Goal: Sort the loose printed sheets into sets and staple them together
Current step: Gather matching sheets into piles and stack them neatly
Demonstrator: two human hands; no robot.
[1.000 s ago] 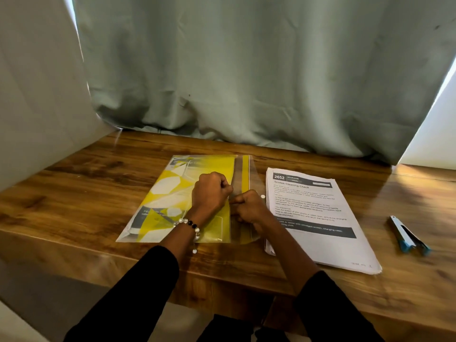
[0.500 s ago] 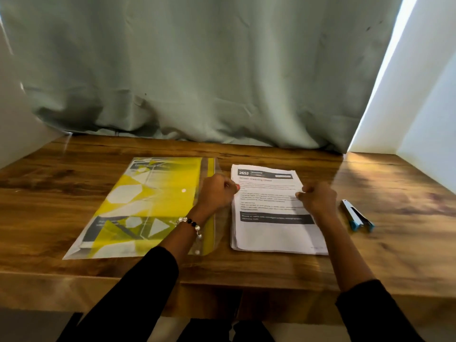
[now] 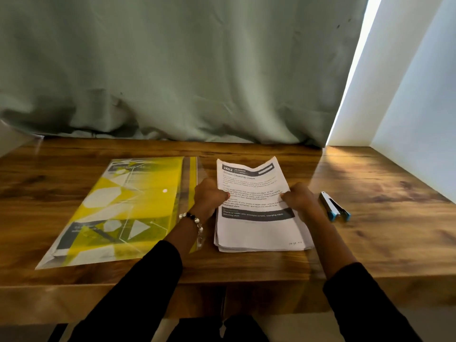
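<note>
Wooden desk [image 3: 370, 243] under me: my left hand [image 3: 209, 197] and right hand [image 3: 299, 197] pinch the paper stack [image 3: 256, 225] between them; stapler [image 3: 334, 209] just right, yellow folder [image 3: 118, 208] left.

Small print on top sheet [image 3: 251, 193] blurred, mostly unreadable.

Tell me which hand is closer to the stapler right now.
The right hand. It grips the right edge of the paper stack, just left of the stapler without touching it. The left hand grips the stack's far edge, beside the yellow folder.
</note>
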